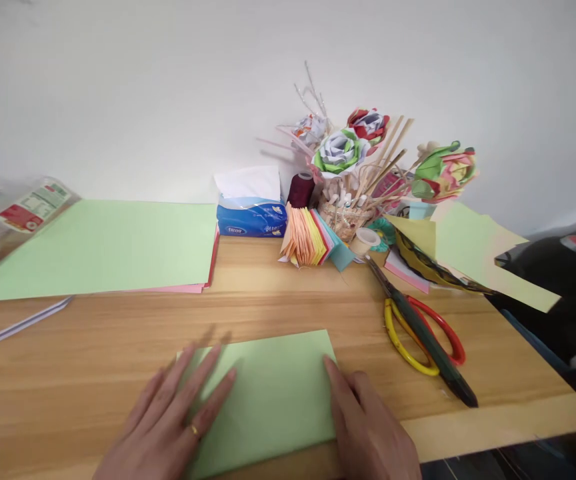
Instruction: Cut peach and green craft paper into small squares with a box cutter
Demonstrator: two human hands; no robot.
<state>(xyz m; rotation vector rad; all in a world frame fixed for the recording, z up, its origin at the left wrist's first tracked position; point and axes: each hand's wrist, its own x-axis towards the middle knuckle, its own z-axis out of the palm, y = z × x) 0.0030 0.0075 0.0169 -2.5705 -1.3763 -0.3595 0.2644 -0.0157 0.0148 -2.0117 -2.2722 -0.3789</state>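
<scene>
A light green sheet of paper, which looks folded, lies on the wooden table near its front edge. My left hand rests flat over the left end of the sheet with its fingers spread; a ring is on one finger. At the opposite end, my right hand has its fingers curled, and its index finger meets the sheet's right edge. The thumb of that hand is hidden. Right of it lie scissors with red and yellow handles, beside a dark slim tool.
A stack of large green paper lies at the back left, near plastic bottles. Along the wall stand a tissue pack, folded coloured papers and a basket with paper flowers. Paper scraps lie at right.
</scene>
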